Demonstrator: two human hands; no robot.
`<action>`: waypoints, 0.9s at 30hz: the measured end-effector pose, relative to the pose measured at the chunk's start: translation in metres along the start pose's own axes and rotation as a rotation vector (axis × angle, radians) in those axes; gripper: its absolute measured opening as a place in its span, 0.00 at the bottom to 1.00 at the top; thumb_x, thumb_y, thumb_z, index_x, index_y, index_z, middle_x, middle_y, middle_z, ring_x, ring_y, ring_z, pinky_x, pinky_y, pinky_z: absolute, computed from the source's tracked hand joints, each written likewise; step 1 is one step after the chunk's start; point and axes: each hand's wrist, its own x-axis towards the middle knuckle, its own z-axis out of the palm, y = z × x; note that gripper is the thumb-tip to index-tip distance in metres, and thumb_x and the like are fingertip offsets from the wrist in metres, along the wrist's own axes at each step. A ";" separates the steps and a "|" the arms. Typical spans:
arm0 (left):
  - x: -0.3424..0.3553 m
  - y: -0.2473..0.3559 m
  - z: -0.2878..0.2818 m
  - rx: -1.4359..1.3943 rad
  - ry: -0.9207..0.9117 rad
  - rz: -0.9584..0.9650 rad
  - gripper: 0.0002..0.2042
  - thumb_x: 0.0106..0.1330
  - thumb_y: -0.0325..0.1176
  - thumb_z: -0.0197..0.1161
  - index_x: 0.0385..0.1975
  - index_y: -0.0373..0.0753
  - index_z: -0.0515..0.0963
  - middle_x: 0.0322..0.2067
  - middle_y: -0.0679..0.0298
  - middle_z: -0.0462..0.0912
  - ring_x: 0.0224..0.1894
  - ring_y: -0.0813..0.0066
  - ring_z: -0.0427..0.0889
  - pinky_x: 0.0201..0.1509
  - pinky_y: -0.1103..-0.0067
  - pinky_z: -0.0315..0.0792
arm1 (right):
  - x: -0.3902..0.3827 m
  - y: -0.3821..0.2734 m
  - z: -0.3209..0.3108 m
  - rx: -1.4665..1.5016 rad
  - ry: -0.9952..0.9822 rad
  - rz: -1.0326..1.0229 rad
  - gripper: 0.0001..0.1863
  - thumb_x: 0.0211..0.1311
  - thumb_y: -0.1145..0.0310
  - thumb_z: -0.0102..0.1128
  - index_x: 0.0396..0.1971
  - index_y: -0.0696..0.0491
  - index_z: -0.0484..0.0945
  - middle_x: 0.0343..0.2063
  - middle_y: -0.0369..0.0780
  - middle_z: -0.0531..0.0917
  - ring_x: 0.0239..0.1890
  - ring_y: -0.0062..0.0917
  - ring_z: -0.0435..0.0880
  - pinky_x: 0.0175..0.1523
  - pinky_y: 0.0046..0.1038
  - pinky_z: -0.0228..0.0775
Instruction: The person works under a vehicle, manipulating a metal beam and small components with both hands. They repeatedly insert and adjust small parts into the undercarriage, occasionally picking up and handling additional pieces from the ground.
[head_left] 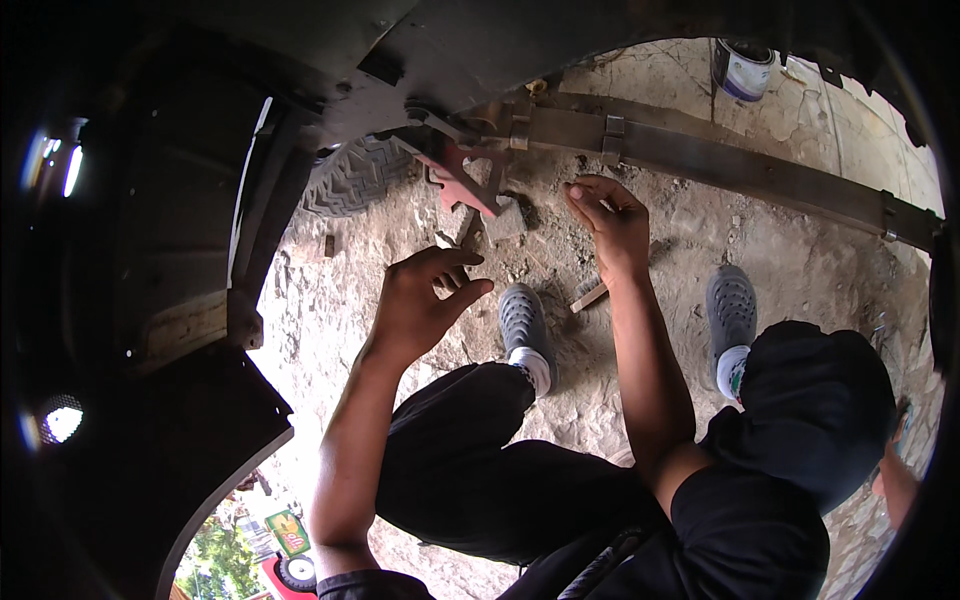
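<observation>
My left hand (425, 298) hangs in the air over the ground, thumb and fingers curved with a gap between them and nothing visible in it. Higher and to the right, my right hand (615, 225) is raised with its thumb and fingertips pinched together. Whatever may be between those fingertips is too small to make out. Ahead of both hands is a red metal bracket or stand (462, 182). A long leaf spring (720, 168) with metal clamps runs from the middle toward the right, just beyond my right hand and apart from it.
Dark vehicle bodywork (190, 240) covers the left and top. A chunky tyre (350, 182) lies behind the red part. A short brick-coloured bar (590, 297) rests on rough ground between my shoes. A can (742, 72) stands far right. Someone's bare limb (895, 485) shows at the right edge.
</observation>
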 end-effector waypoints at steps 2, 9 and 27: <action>0.004 -0.002 0.001 -0.022 0.006 -0.005 0.14 0.61 0.33 0.77 0.45 0.39 0.87 0.31 0.63 0.86 0.34 0.78 0.84 0.43 0.79 0.78 | 0.006 0.002 0.003 -0.008 -0.007 -0.103 0.12 0.59 0.74 0.76 0.41 0.61 0.85 0.33 0.42 0.89 0.39 0.24 0.90 0.43 0.24 0.83; 0.066 -0.023 0.006 -0.357 0.157 -0.090 0.13 0.68 0.38 0.71 0.43 0.35 0.87 0.31 0.63 0.89 0.33 0.83 0.84 0.41 0.82 0.74 | 0.097 0.003 0.053 -0.595 0.046 -0.574 0.12 0.57 0.68 0.78 0.40 0.54 0.89 0.31 0.37 0.91 0.32 0.20 0.88 0.39 0.22 0.77; 0.169 -0.067 0.028 -0.702 0.478 -0.314 0.14 0.71 0.37 0.69 0.43 0.30 0.84 0.36 0.59 0.87 0.33 0.71 0.88 0.37 0.75 0.86 | 0.123 0.032 0.095 -0.637 -0.026 -0.482 0.04 0.52 0.69 0.78 0.26 0.51 0.90 0.25 0.39 0.90 0.27 0.23 0.90 0.37 0.24 0.79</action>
